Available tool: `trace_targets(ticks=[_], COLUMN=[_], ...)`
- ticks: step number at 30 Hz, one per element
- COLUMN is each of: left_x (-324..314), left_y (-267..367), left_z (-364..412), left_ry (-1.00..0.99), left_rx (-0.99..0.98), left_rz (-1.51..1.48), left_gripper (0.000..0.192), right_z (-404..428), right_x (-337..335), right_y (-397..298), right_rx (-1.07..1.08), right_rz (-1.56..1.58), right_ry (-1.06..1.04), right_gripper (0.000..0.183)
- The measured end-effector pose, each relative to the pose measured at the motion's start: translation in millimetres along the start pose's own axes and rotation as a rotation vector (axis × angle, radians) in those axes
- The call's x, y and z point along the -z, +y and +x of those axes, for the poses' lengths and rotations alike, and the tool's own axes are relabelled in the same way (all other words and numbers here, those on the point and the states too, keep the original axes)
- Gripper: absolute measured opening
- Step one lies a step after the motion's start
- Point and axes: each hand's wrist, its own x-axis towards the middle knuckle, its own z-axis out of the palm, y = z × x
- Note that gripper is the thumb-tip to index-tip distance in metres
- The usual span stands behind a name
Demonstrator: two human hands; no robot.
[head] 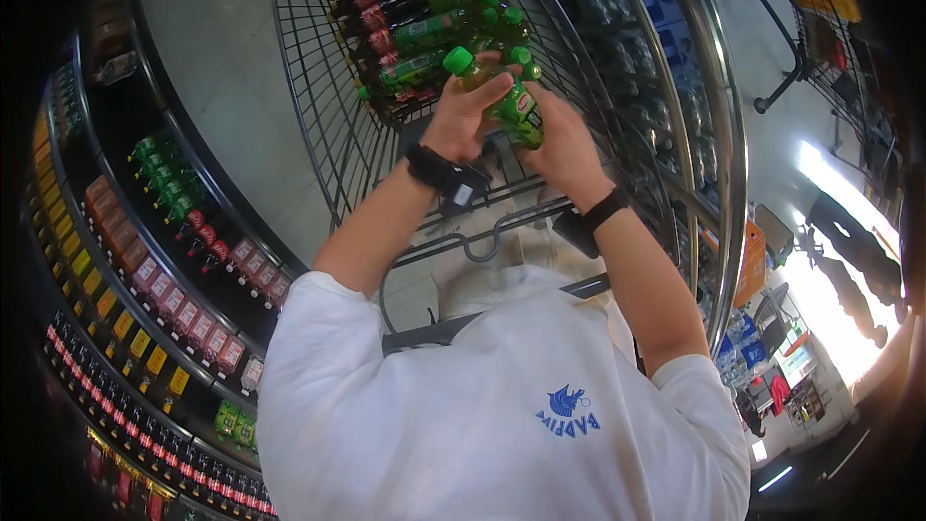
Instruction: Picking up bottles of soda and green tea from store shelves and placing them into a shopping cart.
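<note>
Both hands hold one plastic drink bottle (518, 113) with a green cap and a green label, tilted over the near end of a metal shopping cart (304, 87). My left hand (463, 112) is wrapped around its upper part near the cap. My right hand (563, 132) grips the lower, labelled part from the other side. Just beyond the hands, green-capped bottles (427, 30) lie in the cart. Dark cola bottles with red labels (372, 18) lie in a row along the cart's left side. The wrists wear black bands with small dark devices.
Curved by the lens, shelves (210, 181) of bottled drinks run along the left. Metal rails (731, 159) stand close on the right, with packs of clear bottles (644, 79) behind them. Another cart (832, 51) is at the upper right. An orange box (749, 264) is at the right.
</note>
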Motion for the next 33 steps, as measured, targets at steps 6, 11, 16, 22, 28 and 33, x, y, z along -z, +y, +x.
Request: trace_targets(ticks=[6,11,16,22,28,33], left_x=[82.6,195.1,193.7,210.0,52.9,15.3], left_y=[-24.4,-47.9,-66.4,-46.8,-4.1,-40.1], left_z=[19.6,43.1,65.2,88.1,187.4,249.4], left_ry=[0.528,0.918,0.808,0.665,0.320,-0.062], left_rx=[0.264,0.244,0.154,0.439,-0.504,-0.233], left_rz=[-0.228,-0.072,-0.141,0.301,1.598,2.279], left_gripper=[0.044,0.041,0.051,0.037,0.031,0.069], right_z=[-6.4,-6.6,-0.3,7.2,5.5,-7.9], right_x=[-4.5,-4.4,7.3,16.6,62.8,93.5], right_y=[4.4,20.8,37.8,66.9,77.6,95.9], right_rx=[0.074,-0.137,-0.200,-0.115,-0.274,-0.198], right_rz=[-0.147,-0.075,-0.065,-0.051,-0.037,-0.054], right_ry=[-0.035,-0.107,-0.115,-0.162,-0.212,-0.229], right_gripper=[0.069,0.050,0.038,0.028,0.025,0.025])
